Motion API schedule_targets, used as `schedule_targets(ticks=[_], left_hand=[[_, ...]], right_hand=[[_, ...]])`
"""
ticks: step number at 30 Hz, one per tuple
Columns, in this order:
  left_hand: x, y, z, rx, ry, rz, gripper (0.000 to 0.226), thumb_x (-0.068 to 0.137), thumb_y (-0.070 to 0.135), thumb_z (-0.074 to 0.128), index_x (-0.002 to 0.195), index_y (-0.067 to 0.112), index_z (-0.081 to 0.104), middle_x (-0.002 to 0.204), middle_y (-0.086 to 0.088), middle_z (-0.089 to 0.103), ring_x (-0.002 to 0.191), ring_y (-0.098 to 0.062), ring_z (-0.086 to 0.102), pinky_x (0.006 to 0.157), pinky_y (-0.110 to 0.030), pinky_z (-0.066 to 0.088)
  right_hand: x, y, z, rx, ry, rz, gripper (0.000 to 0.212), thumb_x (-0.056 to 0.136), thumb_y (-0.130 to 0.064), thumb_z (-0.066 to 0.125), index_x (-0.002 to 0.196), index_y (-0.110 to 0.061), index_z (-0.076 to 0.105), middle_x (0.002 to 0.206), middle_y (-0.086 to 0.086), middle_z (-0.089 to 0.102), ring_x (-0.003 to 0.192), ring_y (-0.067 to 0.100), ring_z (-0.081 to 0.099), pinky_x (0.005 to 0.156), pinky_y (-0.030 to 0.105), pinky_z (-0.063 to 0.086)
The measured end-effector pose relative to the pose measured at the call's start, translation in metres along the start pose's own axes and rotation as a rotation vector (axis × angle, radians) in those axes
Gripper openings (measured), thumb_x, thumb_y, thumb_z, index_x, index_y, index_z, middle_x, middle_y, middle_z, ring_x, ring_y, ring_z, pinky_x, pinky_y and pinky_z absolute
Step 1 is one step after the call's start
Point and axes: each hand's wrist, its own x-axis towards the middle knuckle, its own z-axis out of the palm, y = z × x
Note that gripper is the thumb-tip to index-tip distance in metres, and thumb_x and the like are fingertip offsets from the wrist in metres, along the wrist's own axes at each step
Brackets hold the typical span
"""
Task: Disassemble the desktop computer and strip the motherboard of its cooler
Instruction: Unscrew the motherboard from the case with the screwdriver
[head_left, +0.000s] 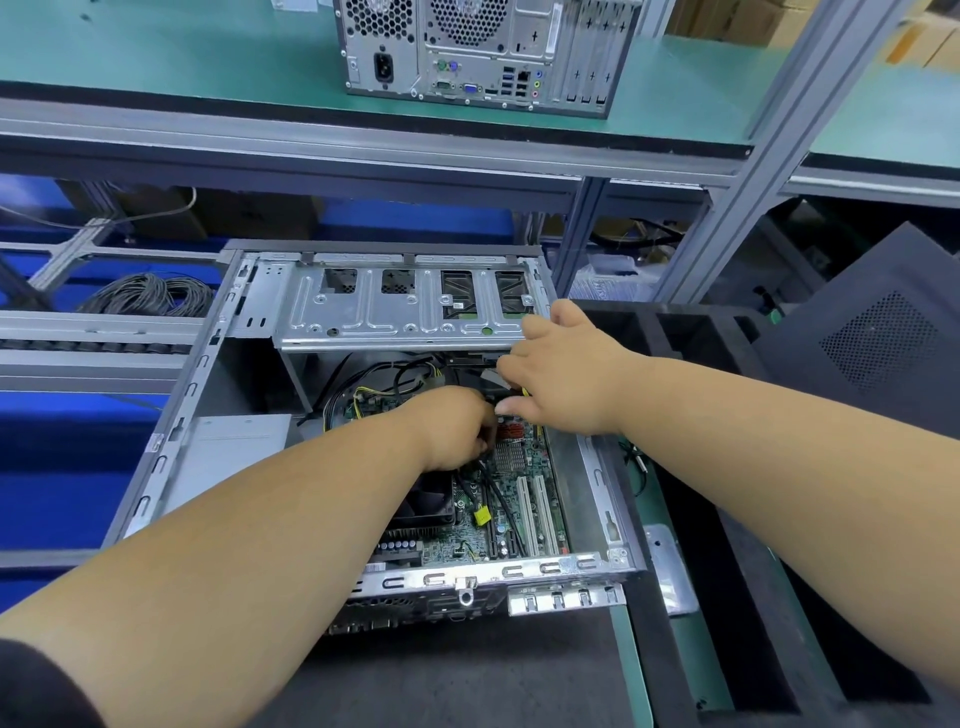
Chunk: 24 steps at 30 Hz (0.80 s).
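Note:
An opened desktop case (171, 447) lies on its side in front of me, its green motherboard (524, 499) exposed. The black cooler fan (423, 506) sits on the board, partly hidden under my left forearm. My left hand (452, 428) reaches into the case with fingers curled round a black cable near the board's middle. My right hand (563, 371) is just above it, below the silver drive cage (400, 312), fingers curled on black and yellow wiring; the exact grip is hidden. A yellow connector (481, 515) hangs over the board.
A second desktop tower (483, 49) stands on the green upper shelf. The removed black side panel (878, 332) leans at right. Black foam trays (737, 597) lie to the right, a coil of grey cable (148, 296) at left. An aluminium frame post (737, 208) rises behind.

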Motion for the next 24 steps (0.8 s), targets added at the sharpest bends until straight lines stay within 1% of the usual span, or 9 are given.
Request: schedule_targets(ticks=[4, 7, 10, 13, 17, 19, 21, 23, 24], left_hand=[[0.0005, -0.0004, 0.0014, -0.016, 0.02, -0.002, 0.018, 0.087, 0.021, 0.06, 0.103, 0.021, 0.07, 0.111, -0.004, 0.06, 0.097, -0.024, 0.057, 0.071, -0.026, 0.038], [0.0006, -0.0007, 0.0014, -0.014, 0.033, 0.002, 0.018, 0.087, 0.02, 0.06, 0.102, 0.02, 0.07, 0.11, -0.004, 0.061, 0.096, -0.025, 0.057, 0.069, -0.025, 0.037], [0.0007, -0.0009, 0.0015, -0.025, 0.054, -0.005, 0.016, 0.085, 0.02, 0.061, 0.099, 0.019, 0.069, 0.106, -0.005, 0.061, 0.095, -0.026, 0.058, 0.069, -0.025, 0.037], [0.0004, -0.0012, 0.0021, -0.028, 0.064, -0.022, 0.016, 0.085, 0.022, 0.063, 0.099, 0.018, 0.068, 0.107, -0.005, 0.061, 0.096, -0.026, 0.057, 0.069, -0.025, 0.037], [0.0003, -0.002, 0.0025, -0.058, 0.066, -0.033, 0.018, 0.084, 0.022, 0.064, 0.101, 0.019, 0.07, 0.107, -0.004, 0.062, 0.094, -0.025, 0.057, 0.07, -0.025, 0.04], [0.0007, -0.0027, 0.0028, -0.056, 0.066, -0.032, 0.018, 0.084, 0.022, 0.064, 0.101, 0.02, 0.07, 0.107, -0.003, 0.062, 0.094, -0.024, 0.057, 0.07, -0.025, 0.04], [0.0012, -0.0028, 0.0028, -0.054, 0.068, -0.028, 0.016, 0.084, 0.022, 0.064, 0.099, 0.02, 0.069, 0.106, -0.004, 0.062, 0.094, -0.025, 0.058, 0.07, -0.025, 0.039], [0.0017, -0.0024, 0.0033, -0.041, 0.072, -0.032, 0.017, 0.085, 0.024, 0.063, 0.101, 0.018, 0.067, 0.106, -0.005, 0.062, 0.096, -0.027, 0.058, 0.071, -0.027, 0.041], [0.0017, -0.0022, 0.0034, -0.031, 0.071, -0.036, 0.018, 0.086, 0.025, 0.063, 0.102, 0.017, 0.065, 0.106, -0.006, 0.062, 0.096, -0.028, 0.058, 0.071, -0.028, 0.042]], right_hand=[[0.0039, -0.0013, -0.0012, 0.112, -0.029, 0.008, 0.025, 0.096, -0.045, 0.049, 0.107, -0.023, 0.054, 0.093, -0.007, 0.059, 0.104, 0.019, 0.039, 0.089, 0.04, 0.021], [0.0027, -0.0028, -0.0012, 0.188, -0.03, 0.024, 0.025, 0.086, -0.03, 0.057, 0.11, -0.024, 0.053, 0.1, -0.006, 0.056, 0.103, 0.019, 0.037, 0.087, 0.039, 0.021], [0.0004, -0.0026, -0.0012, 0.055, -0.015, -0.002, 0.029, 0.092, -0.042, 0.046, 0.109, -0.019, 0.052, 0.096, -0.003, 0.05, 0.103, 0.022, 0.039, 0.09, 0.041, 0.022], [0.0026, -0.0009, -0.0025, 0.002, -0.043, -0.009, 0.042, 0.099, -0.055, 0.033, 0.109, -0.02, 0.053, 0.098, -0.004, 0.061, 0.106, 0.021, 0.041, 0.094, 0.043, 0.02], [0.0045, -0.0004, -0.0025, 0.14, -0.051, 0.028, 0.026, 0.094, -0.038, 0.052, 0.115, -0.025, 0.053, 0.106, -0.007, 0.063, 0.106, 0.018, 0.039, 0.091, 0.04, 0.021], [0.0027, -0.0001, -0.0028, 0.176, -0.049, 0.047, 0.032, 0.086, -0.033, 0.057, 0.117, -0.026, 0.052, 0.11, -0.007, 0.059, 0.106, 0.018, 0.039, 0.091, 0.04, 0.023], [0.0005, -0.0008, -0.0028, 0.077, -0.039, 0.016, 0.037, 0.089, -0.048, 0.052, 0.117, -0.024, 0.051, 0.109, -0.004, 0.057, 0.106, 0.02, 0.039, 0.092, 0.042, 0.023], [0.0008, -0.001, -0.0016, -0.001, -0.048, 0.001, 0.05, 0.093, -0.065, 0.035, 0.115, -0.023, 0.054, 0.103, -0.004, 0.059, 0.1, 0.02, 0.037, 0.093, 0.043, 0.022], [0.0018, -0.0011, -0.0023, -0.014, -0.064, 0.002, 0.053, 0.093, -0.068, 0.03, 0.11, -0.024, 0.055, 0.098, -0.005, 0.06, 0.097, 0.019, 0.035, 0.093, 0.043, 0.02]])
